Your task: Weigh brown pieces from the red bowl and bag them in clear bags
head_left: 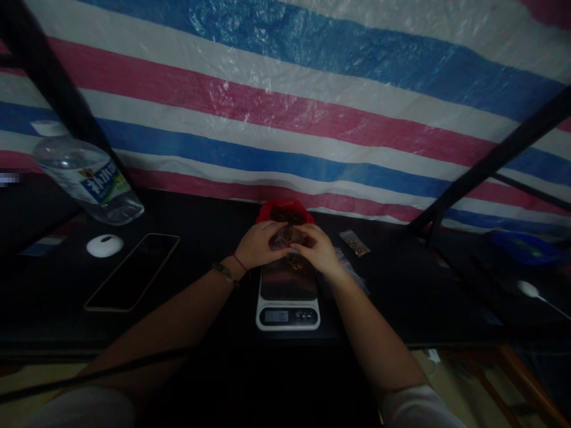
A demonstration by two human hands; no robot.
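Both hands meet above a white digital kitchen scale (pixel 289 291) with a metal top. My left hand (pixel 257 245) pinches one side of a small clear plastic bag (pixel 282 239), and my right hand (pixel 319 248) grips its other side. Small brownish pieces (pixel 294 261) lie on the scale's plate just under the fingers. Right behind the hands, a red bag (pixel 266 210) stands open with dark brown bits inside. Clear plastic bags (pixel 354 274) lie flat beside my right wrist. What the small bag contains is too dim to tell.
A small filled clear packet (pixel 355 243) lies to the right. Leftward are a phone (pixel 134 272), a white rounded case (pixel 104 245) and a large water bottle (pixel 91 175). Dark metal bars (pixel 491 163) slant at both sides; a striped sheet (pixel 276 107) hangs behind the black table.
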